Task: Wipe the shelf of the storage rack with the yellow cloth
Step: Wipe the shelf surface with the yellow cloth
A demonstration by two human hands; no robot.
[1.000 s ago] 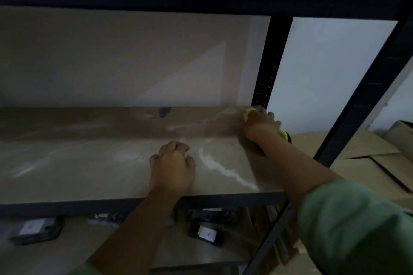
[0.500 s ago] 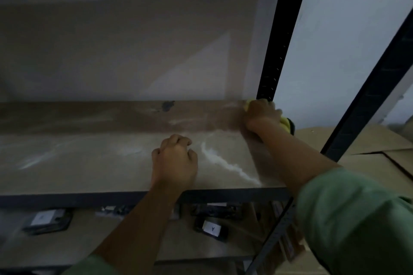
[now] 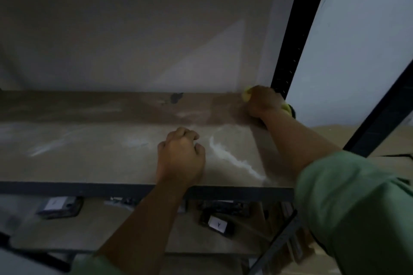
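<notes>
Both bare forearms reach forward and up from green sleeves (image 3: 348, 203), the right one crossing from the lower right corner, the left rising from the bottom centre. The right hand (image 3: 262, 101) is stretched farthest out, knuckles up and fingers curled down in a tight clutch around a yellow cloth (image 3: 247, 95), bits of which show at either side of the fist. The left hand (image 3: 181, 158) sits nearer the body, back of the hand up, fingers bent under into a loose fist with nothing visible inside it, wrist straight in line with the forearm.
</notes>
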